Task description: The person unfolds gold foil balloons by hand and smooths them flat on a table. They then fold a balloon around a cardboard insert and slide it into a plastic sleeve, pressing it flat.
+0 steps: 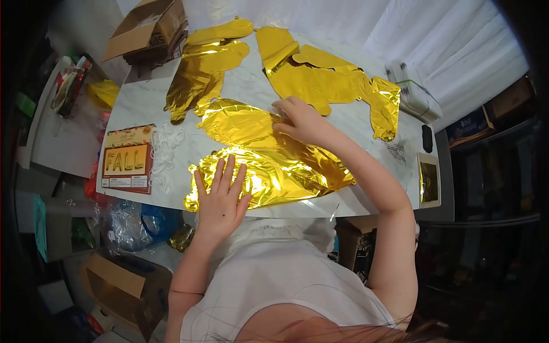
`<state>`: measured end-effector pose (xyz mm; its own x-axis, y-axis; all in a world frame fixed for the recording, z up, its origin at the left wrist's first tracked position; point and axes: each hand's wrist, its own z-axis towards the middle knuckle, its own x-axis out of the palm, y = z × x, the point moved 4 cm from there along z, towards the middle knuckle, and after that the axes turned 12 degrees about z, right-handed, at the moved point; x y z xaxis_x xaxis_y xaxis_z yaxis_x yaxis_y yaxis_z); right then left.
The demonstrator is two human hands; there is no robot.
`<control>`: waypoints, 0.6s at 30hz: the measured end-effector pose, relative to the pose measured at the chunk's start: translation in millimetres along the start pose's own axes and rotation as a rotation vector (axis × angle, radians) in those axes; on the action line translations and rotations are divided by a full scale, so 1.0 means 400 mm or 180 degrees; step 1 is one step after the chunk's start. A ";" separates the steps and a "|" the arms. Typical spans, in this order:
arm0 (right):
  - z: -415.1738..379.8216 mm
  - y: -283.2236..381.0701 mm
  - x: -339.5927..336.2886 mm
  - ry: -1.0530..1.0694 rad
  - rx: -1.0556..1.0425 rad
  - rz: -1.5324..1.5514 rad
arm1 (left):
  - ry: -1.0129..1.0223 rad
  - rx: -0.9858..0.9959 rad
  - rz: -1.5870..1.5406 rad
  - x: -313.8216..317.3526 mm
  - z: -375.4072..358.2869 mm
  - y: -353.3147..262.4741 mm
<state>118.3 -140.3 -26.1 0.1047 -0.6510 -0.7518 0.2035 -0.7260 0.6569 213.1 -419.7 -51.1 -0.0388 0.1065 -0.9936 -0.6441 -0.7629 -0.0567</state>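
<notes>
The gold foil balloon (274, 174) lies on the table (143, 103), judged light, soft, slippery and easily creased, best held by its edge, the left hand (220, 203) resting open on it, the right hand (306, 123) bent-fingered, grip indeterminable

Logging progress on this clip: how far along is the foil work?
Looks done: gold foil at the back left and back right lies spread out, with no hand on it. In hand: the near foil, under the flat left hand, with the right hand at its upper part. Left, probably: smoothing the near foil, still creased and puckered. Whether more follows, I cannot tell.
</notes>
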 end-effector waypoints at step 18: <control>0.138 -0.046 0.034 0.0326 0.0507 0.0248 | -0.0128 0.0018 0.0068 0.006 -0.006 0.002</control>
<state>62.2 -148.1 -45.3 0.2141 -0.6866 -0.6948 0.0352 -0.7055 0.7079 214.1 -421.7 -53.8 -0.0832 0.1159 -0.9898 -0.6472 -0.7615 -0.0348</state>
